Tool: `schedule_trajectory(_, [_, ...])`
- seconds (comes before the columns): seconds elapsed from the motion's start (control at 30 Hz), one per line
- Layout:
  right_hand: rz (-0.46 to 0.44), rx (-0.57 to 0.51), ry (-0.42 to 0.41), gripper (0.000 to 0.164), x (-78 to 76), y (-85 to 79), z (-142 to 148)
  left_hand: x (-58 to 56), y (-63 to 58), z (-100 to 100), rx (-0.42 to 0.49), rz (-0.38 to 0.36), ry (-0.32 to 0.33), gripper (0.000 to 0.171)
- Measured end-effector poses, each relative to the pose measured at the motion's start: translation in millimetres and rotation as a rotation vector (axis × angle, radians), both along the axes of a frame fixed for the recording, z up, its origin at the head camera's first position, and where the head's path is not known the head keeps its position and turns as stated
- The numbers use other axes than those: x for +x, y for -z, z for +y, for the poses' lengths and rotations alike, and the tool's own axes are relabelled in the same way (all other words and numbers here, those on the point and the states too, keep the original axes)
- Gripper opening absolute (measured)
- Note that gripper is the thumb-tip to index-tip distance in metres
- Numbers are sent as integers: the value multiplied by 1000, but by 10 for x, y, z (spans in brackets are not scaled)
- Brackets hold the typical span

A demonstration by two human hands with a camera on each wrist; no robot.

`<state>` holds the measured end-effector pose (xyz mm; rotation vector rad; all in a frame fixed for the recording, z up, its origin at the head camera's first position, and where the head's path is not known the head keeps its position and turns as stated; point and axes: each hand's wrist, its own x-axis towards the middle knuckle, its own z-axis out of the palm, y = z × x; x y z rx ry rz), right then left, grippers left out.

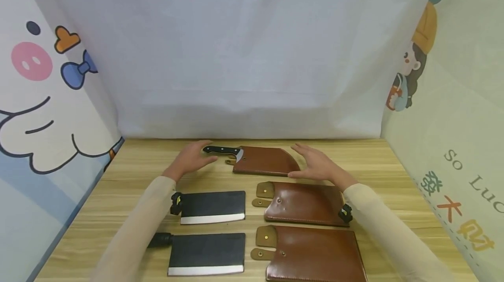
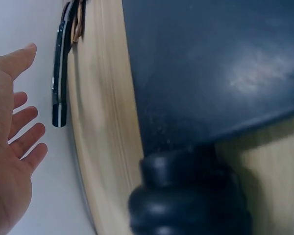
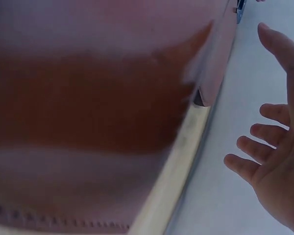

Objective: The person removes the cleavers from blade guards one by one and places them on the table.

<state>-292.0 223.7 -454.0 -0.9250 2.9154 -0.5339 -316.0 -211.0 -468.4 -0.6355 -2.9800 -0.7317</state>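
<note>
At the back of the table lies a cleaver with a black riveted handle [image 1: 222, 150], its blade inside a brown leather sheath [image 1: 267, 160]. My left hand [image 1: 193, 158] hovers around the handle's end, fingers relaxed and spread. In the left wrist view a gap shows between this hand [image 2: 12, 132] and the handle [image 2: 60, 73]. My right hand [image 1: 316, 165] is at the sheath's far right end, thumb near its lower corner; whether it touches cannot be told. Its fingers are apart and hold nothing in the right wrist view.
Two bare black-bladed cleavers, a rear one [image 1: 212, 205] and a front one [image 1: 208, 251], lie at left, handles leftward. Two more brown leather sheaths, one behind [image 1: 307, 203] and one in front [image 1: 315, 251], lie at right with strap flaps open. A white cloth [image 1: 252, 54] hangs behind the table.
</note>
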Motion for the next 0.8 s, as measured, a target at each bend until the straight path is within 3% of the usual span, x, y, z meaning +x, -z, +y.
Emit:
schedule_trajectory(0.27, [-57, 12, -1, 104, -158, 145, -171, -79, 95, -10, 12, -31, -37, 71])
schedule_trajectory(0.57, [-168, -10, 38, 109, -268, 248, -264, -124, 151, 20, 55, -100, -33, 70])
schedule_trajectory(0.8, [-195, 16, 20, 113, -307, 336, -309, -168, 202, 16, 60, -138, -28, 70])
